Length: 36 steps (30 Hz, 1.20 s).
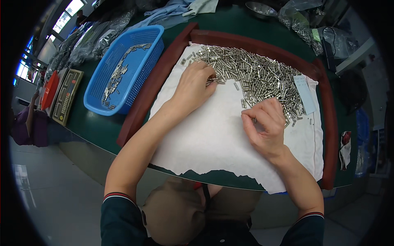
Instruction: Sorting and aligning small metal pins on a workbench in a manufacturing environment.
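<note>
A large heap of small shiny metal pins lies spread over the far and right parts of a white cloth. At the heap's left edge is my left hand, its fingers curled and closed over a few of the pins, which show between thumb and fingertips. My right hand is held over the cloth by the heap's near edge, fingers bent in and closed toward the thumb. A small glint shows at its fingertips, but what it holds is mostly hidden.
A dark red wooden frame borders the cloth on three sides. Left of it stands a blue plastic basket with more pins inside. A pale blue paper slip lies on the heap's right side. A metal bowl sits at the back.
</note>
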Available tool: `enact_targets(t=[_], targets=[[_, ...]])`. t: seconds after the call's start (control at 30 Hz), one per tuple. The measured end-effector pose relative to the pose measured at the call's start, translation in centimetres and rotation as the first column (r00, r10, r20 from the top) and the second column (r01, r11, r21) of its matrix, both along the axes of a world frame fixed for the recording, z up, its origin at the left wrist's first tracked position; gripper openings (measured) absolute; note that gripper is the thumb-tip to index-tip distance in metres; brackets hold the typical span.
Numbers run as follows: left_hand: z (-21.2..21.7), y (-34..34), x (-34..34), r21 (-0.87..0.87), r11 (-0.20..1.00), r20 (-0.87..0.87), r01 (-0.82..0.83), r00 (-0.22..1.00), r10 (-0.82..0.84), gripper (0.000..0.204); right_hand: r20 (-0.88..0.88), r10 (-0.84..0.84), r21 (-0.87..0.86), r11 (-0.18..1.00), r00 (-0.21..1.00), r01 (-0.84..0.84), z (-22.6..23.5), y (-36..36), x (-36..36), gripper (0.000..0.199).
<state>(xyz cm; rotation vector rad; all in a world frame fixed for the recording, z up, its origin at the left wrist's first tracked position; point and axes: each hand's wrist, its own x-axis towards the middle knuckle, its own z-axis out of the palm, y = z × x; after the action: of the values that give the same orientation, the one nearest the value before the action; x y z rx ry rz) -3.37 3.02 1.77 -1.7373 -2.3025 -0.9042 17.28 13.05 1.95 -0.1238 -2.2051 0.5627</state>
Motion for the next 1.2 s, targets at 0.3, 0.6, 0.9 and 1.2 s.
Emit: enact_targets(t=[0.3,0.6,0.9,1.2], targets=[[0.6,-1.4,2.2,0.010,0.976,0.079,0.220,0.972,-0.220,0.012,-0.004,-0.017,-0.006,1.000,1.000,0.017,-0.5,0.2,-0.1,0.011],[0.2,-4.3,5.8,0.044,0.969,0.105,0.245,0.963,-0.248,0.018,0.203,-0.063,0.092,0.995,0.977,0.045,-0.1,0.0,-0.4,0.019],[0.1,-5.2,5.7,0.024,0.983,0.252,0.182,0.950,-0.182,0.019,0.322,-0.104,0.270,0.963,0.941,0.014,-0.3,1.3,-4.1,0.013],[0.8,-5.2,5.9,0.082,0.983,0.437,0.167,0.880,-0.186,0.018,0.402,0.080,0.005,0.996,0.912,-0.090,0.7,-0.1,-2.4,0.007]])
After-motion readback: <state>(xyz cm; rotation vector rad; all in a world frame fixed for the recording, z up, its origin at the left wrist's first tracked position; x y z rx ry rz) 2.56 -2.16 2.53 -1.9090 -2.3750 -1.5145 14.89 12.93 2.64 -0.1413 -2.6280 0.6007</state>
